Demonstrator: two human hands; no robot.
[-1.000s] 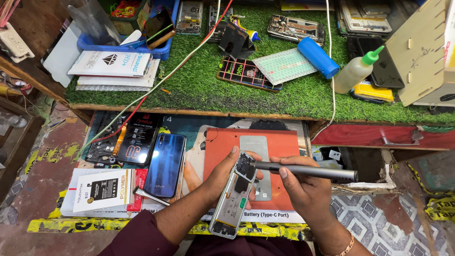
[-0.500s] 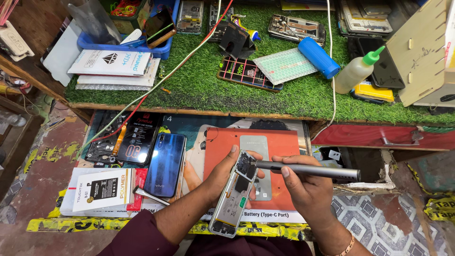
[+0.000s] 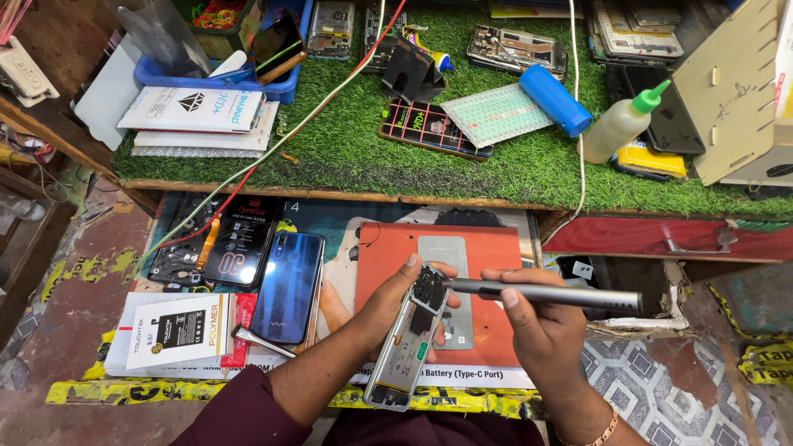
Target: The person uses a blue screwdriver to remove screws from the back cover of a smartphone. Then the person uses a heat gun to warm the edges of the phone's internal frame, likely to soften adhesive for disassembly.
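Above the orange mat, the left hand grips the opened phone frame, likely light, stiff and fragile, by its edges, while the right hand clasps a grey screwdriver at its top.

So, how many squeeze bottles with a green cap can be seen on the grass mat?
1. The bottle lies tilted at the right of the green mat, beside the blue cylinder. Others may be hidden behind the wooden box.
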